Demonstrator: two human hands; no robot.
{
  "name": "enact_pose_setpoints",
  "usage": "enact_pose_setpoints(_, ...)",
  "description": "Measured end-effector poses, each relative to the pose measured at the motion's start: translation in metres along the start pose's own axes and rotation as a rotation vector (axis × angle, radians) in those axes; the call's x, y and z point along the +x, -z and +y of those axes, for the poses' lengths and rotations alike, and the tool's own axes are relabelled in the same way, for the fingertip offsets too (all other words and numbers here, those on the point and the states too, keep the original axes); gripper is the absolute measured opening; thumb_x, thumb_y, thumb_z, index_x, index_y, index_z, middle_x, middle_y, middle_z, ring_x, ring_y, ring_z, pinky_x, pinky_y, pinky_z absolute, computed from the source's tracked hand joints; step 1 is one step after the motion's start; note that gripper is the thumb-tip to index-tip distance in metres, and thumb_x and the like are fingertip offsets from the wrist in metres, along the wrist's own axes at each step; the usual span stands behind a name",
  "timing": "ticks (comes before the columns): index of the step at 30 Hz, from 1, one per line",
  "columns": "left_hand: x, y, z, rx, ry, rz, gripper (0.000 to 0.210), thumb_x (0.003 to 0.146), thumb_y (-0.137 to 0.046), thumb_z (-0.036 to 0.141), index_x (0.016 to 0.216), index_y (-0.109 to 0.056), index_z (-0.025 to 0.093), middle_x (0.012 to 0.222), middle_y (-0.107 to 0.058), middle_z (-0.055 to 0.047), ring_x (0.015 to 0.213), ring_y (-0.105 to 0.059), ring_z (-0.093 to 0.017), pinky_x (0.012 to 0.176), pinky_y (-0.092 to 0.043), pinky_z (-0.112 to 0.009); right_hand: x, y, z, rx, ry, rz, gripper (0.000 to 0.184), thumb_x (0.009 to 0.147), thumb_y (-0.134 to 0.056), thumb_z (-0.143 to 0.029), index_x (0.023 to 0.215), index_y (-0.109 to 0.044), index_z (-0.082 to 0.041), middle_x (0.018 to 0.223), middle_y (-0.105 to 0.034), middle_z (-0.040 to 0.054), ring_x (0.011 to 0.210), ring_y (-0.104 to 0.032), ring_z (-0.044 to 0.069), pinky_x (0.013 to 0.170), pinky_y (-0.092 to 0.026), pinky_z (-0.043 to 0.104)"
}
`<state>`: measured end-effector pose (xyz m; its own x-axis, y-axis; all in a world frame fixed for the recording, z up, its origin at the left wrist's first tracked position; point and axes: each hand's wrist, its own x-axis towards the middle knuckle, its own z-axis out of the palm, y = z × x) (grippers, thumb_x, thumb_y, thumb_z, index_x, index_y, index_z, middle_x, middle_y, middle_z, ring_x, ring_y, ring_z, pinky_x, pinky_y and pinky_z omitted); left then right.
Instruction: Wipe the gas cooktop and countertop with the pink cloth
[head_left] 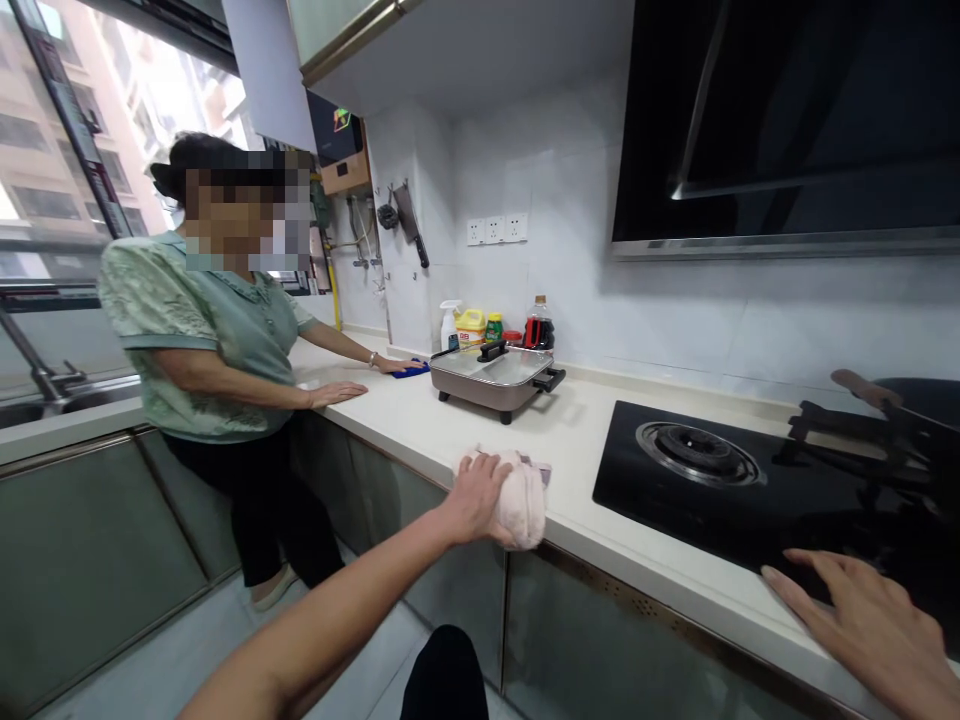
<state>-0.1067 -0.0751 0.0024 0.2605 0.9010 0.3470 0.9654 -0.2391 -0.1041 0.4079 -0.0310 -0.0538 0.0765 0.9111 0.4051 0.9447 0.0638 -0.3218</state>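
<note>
My left hand (476, 498) presses a pale pink cloth (523, 505) against the front edge of the white countertop (580, 482). Its fingers curl over the cloth, part of which hangs down over the edge. At the lower right, my right hand (874, 618) is open, fingers apart and nothing in it, by the front edge of the black gas stove (780, 515). Whether it touches the stove or the counter I cannot tell. Behind the cloth stands a brown electric pan (480, 388) with a glass lid (517, 365).
A co-worker (202, 330) at the left rests one hand on the counter and the other on a blue cloth (410, 370). Several bottles (472, 325) stand behind the pan. A cleaver (409, 220) hangs on the wall. A wok (919, 410) sits on the stove under the black hood (787, 130).
</note>
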Motion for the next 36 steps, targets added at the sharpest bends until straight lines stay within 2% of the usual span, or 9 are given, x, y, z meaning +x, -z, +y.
enact_pose_setpoints(3, 0.007, -0.011, 0.041, -0.087, -0.035, 0.101, 0.11, 0.051, -0.088, 0.075, 0.142, -0.058, 0.024, 0.137, -0.062, -0.018, 0.123, -0.057, -0.04, 0.111, -0.041, -0.058, 0.0, 0.005, -0.005, 0.015, -0.019, -0.01, 0.083, 0.079, -0.036, -0.085, 0.119, -0.075, -0.024, 0.127, -0.068, 0.0191, 0.119, -0.059, 0.049, 0.099, -0.047, 0.069)
enact_pose_setpoints(7, 0.013, -0.029, 0.091, -0.14, -0.051, 0.193, 0.11, 0.047, -0.089, 0.077, 0.137, -0.059, 0.021, 0.129, -0.065, -0.014, 0.115, -0.058, -0.037, 0.105, -0.043, -0.057, -0.002, 0.009, -0.007, 0.016, -0.008, -0.013, 0.082, 0.08, -0.034, -0.084, 0.12, -0.074, -0.025, 0.126, -0.068, 0.0175, 0.118, -0.06, 0.048, 0.099, -0.048, 0.068)
enact_pose_setpoints(10, 0.014, -0.039, 0.111, -0.132, -0.099, 0.231, 0.108, 0.052, -0.085, 0.08, 0.138, -0.056, 0.02, 0.129, -0.064, -0.014, 0.115, -0.058, -0.036, 0.104, -0.041, -0.056, -0.004, 0.006, -0.003, -0.003, 0.024, 0.007, 0.078, 0.082, -0.035, -0.08, 0.122, -0.074, -0.025, 0.127, -0.068, 0.0178, 0.115, -0.061, 0.048, 0.096, -0.049, 0.067)
enact_pose_setpoints(12, 0.014, -0.042, 0.11, -0.094, -0.17, 0.233, 0.102, 0.062, -0.081, 0.079, 0.14, -0.055, 0.019, 0.131, -0.064, -0.015, 0.116, -0.057, -0.035, 0.103, -0.04, -0.054, -0.004, 0.003, 0.0, -0.001, 0.038, 0.012, 0.074, 0.084, -0.036, -0.078, 0.121, -0.074, -0.026, 0.127, -0.068, 0.0182, 0.114, -0.062, 0.048, 0.095, -0.05, 0.067)
enact_pose_setpoints(17, 0.014, -0.038, 0.072, 0.031, -0.436, 0.175, 0.08, 0.086, -0.067, 0.067, 0.147, -0.049, 0.018, 0.14, -0.061, -0.016, 0.123, -0.055, -0.033, 0.101, -0.038, -0.047, -0.002, -0.001, 0.005, 0.021, 0.045, 0.017, 0.072, 0.085, -0.037, -0.078, 0.12, -0.075, -0.028, 0.129, -0.068, 0.0173, 0.117, -0.061, 0.048, 0.096, -0.05, 0.067)
enact_pose_setpoints(21, 0.012, -0.038, 0.031, 0.052, -0.471, 0.141, 0.075, 0.086, -0.069, 0.063, 0.147, -0.052, 0.022, 0.143, -0.06, -0.016, 0.127, -0.053, -0.034, 0.103, -0.037, -0.046, -0.004, 0.0, 0.006, -0.005, 0.053, 0.006, 0.077, 0.087, -0.032, -0.079, 0.125, -0.073, -0.027, 0.131, -0.066, 0.0165, 0.12, -0.059, 0.046, 0.099, -0.049, 0.066)
enact_pose_setpoints(30, -0.009, -0.034, -0.073, 0.072, -0.177, 0.04, 0.09, 0.073, -0.084, 0.056, 0.15, -0.052, 0.024, 0.155, -0.051, -0.018, 0.145, -0.039, -0.04, 0.122, -0.022, -0.056, -0.004, 0.0, 0.003, -0.034, 0.066, -0.005, 0.079, 0.091, -0.027, -0.079, 0.129, -0.072, -0.026, 0.133, -0.065, 0.0172, 0.122, -0.058, 0.046, 0.1, -0.048, 0.067)
enact_pose_setpoints(33, -0.018, -0.03, -0.094, 0.132, -0.008, 0.013, 0.1, 0.065, -0.093, 0.045, 0.154, -0.049, 0.026, 0.166, -0.038, -0.019, 0.152, -0.028, -0.044, 0.123, -0.015, -0.063, -0.004, 0.0, 0.001, -0.031, 0.051, -0.014, 0.079, 0.091, -0.027, -0.079, 0.129, -0.071, -0.026, 0.135, -0.064, 0.0163, 0.124, -0.057, 0.045, 0.101, -0.048, 0.066)
enact_pose_setpoints(36, -0.024, -0.027, -0.102, 0.15, 0.068, -0.006, 0.108, 0.062, -0.096, 0.041, 0.157, -0.046, 0.027, 0.168, -0.034, -0.02, 0.152, -0.027, -0.045, 0.123, -0.016, -0.064, -0.005, 0.0, 0.0, -0.032, 0.059, -0.009, 0.077, 0.091, -0.028, -0.077, 0.129, -0.071, -0.026, 0.136, -0.063, 0.0158, 0.125, -0.057, 0.045, 0.102, -0.047, 0.067)
